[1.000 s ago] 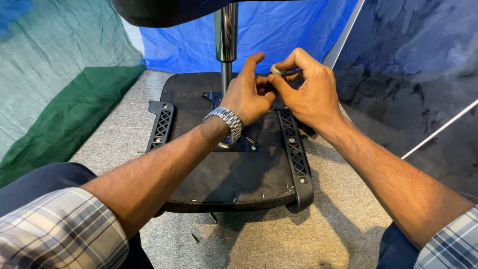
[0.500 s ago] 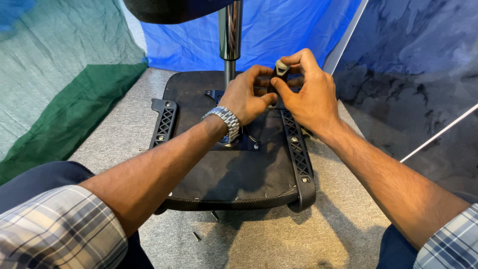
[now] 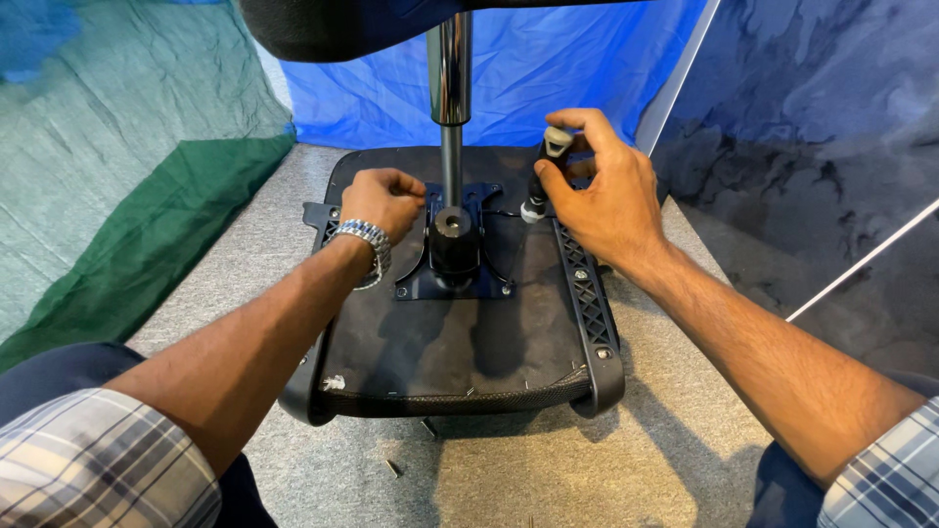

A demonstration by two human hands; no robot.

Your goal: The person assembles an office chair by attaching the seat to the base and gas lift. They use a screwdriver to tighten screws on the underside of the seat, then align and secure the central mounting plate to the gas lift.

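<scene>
An upside-down black chair seat (image 3: 460,342) lies on grey carpet, with a dark metal mechanism plate (image 3: 452,249) bolted at its middle. A chrome gas-lift column (image 3: 450,108) rises from the plate's socket. My left hand (image 3: 383,198), wearing a metal watch, rests as a fist on the plate's left side. My right hand (image 3: 602,191) grips a short black lever handle (image 3: 544,176) with a pale tip, to the right of the plate.
Black plastic armrest brackets (image 3: 587,293) run along both seat sides. Blue and green tarpaulins (image 3: 127,166) hang around the carpet. A dark chair part (image 3: 333,24) hangs overhead at the column's top. Small screws (image 3: 391,467) lie on the carpet in front of the seat.
My hands have separated. The left dropped away to the plate's left side, uncovering the column socket. The right hand stays on the lever handle, which now stands more upright.
</scene>
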